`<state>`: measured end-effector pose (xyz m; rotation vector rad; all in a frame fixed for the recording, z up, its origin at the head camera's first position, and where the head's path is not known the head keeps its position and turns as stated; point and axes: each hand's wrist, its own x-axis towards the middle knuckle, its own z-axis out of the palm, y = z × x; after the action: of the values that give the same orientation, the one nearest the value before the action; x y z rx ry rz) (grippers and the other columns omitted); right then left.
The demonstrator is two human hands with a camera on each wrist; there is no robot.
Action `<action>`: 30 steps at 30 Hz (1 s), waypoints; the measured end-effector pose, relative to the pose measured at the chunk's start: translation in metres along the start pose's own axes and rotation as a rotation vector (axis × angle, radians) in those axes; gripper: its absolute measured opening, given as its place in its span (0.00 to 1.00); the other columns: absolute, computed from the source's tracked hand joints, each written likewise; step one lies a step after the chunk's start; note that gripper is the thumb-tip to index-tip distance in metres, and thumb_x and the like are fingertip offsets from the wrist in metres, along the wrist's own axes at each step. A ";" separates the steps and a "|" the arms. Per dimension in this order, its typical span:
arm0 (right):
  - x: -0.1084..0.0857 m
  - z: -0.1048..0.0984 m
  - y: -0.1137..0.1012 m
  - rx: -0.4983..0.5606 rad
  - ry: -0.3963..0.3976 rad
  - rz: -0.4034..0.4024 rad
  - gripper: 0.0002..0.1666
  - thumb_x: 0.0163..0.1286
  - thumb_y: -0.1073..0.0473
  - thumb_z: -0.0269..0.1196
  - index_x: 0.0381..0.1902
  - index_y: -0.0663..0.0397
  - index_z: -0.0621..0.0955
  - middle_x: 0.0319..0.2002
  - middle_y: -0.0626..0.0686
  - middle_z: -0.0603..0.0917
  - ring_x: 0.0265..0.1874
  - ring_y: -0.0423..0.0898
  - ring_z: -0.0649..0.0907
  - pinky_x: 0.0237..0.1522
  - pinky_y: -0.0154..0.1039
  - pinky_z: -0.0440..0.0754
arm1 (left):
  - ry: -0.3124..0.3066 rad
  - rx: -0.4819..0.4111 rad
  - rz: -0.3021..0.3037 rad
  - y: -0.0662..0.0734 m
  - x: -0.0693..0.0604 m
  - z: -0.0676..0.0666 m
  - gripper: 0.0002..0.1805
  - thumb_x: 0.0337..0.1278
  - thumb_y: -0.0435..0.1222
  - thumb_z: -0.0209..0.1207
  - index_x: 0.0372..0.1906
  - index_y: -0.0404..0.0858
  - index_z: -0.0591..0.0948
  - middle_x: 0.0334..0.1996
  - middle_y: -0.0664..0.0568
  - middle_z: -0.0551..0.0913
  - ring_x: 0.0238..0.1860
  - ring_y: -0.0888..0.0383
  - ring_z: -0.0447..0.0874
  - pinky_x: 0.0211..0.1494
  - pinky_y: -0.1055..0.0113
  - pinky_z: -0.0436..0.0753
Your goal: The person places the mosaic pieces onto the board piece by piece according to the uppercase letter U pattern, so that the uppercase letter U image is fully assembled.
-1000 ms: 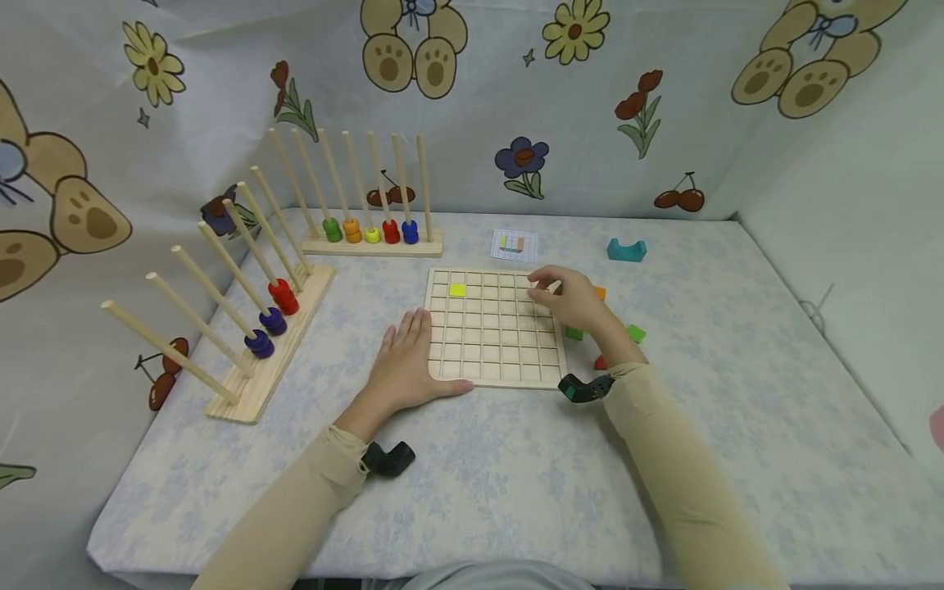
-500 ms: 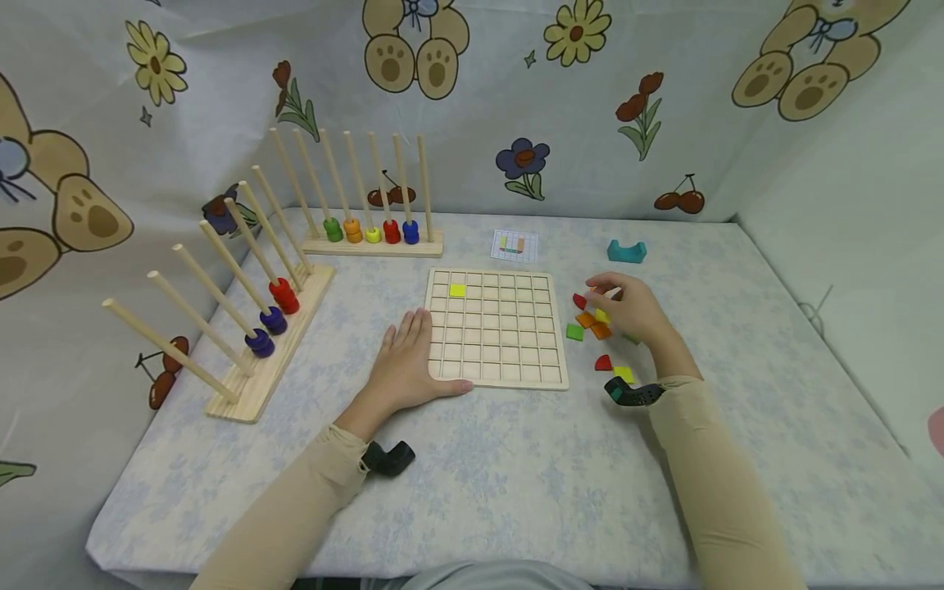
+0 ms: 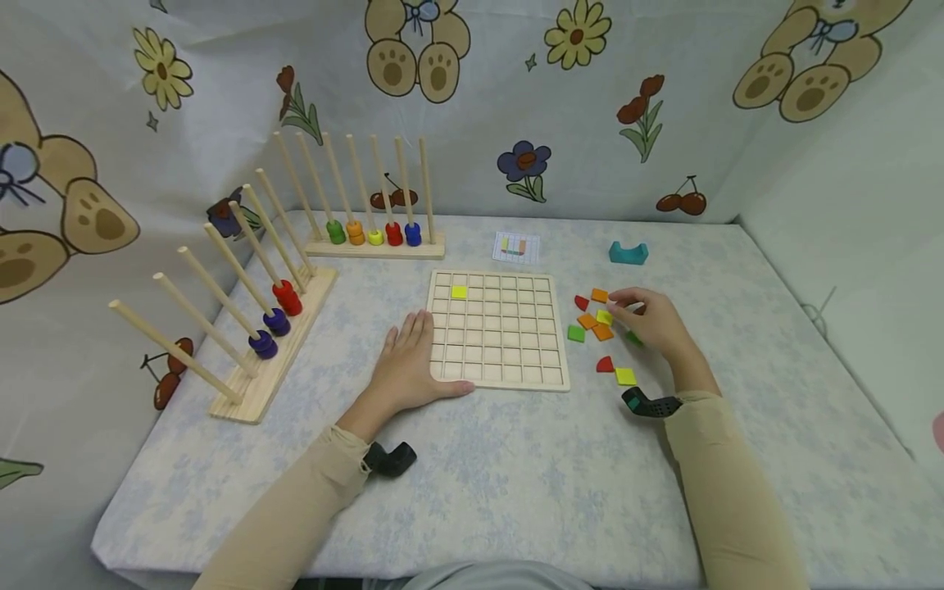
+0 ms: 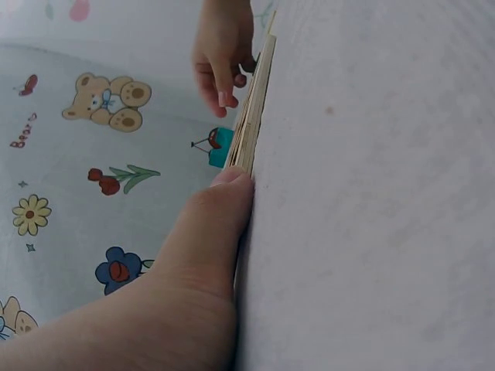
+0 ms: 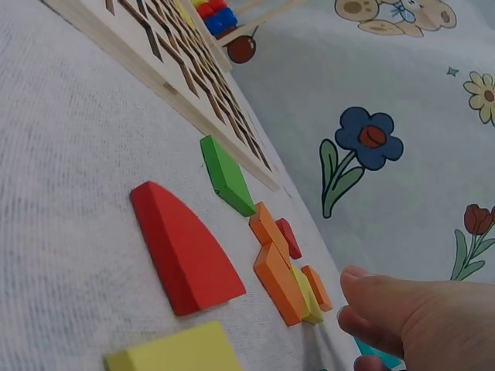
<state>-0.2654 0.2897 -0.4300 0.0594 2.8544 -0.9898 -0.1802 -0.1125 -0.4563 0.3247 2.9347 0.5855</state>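
Moving from the board [image 3: 500,336] to the tiles [image 3: 602,333], the right hand [image 3: 651,322] has bent, empty-looking fingers with a yellow tile [image 3: 604,318] just left of them, while the spread left hand [image 3: 404,369] touches the board, so picking a tile seems the job now.

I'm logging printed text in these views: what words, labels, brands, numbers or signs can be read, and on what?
"Bears", sideways, on the wall cloth in the left wrist view.
Card beyond the grid board: any writing is too small to read.
No other text can be made out.
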 end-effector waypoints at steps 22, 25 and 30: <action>-0.001 0.007 0.009 0.041 0.016 -0.017 0.26 0.74 0.42 0.58 0.61 0.49 0.79 0.54 0.56 0.80 0.45 0.52 0.74 0.42 0.39 0.74 | -0.002 0.009 0.003 0.000 0.000 0.001 0.80 0.31 0.83 0.54 0.79 0.35 0.36 0.81 0.43 0.36 0.82 0.49 0.30 0.82 0.48 0.35; -0.001 0.007 0.008 0.037 0.010 -0.020 0.25 0.74 0.43 0.58 0.60 0.50 0.79 0.54 0.56 0.80 0.45 0.52 0.74 0.43 0.40 0.74 | -0.002 0.009 0.002 0.000 0.000 0.000 0.80 0.31 0.82 0.55 0.79 0.35 0.36 0.81 0.43 0.36 0.82 0.50 0.30 0.82 0.49 0.34; -0.002 0.008 0.008 0.008 -0.011 -0.032 0.25 0.73 0.42 0.59 0.59 0.50 0.79 0.54 0.57 0.80 0.46 0.53 0.74 0.45 0.42 0.73 | -0.003 0.015 0.001 0.000 0.000 0.001 0.80 0.31 0.83 0.54 0.79 0.35 0.36 0.81 0.43 0.36 0.82 0.50 0.29 0.82 0.49 0.34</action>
<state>-0.2620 0.2912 -0.4411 0.0098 2.8506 -1.0044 -0.1803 -0.1123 -0.4574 0.3288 2.9371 0.5625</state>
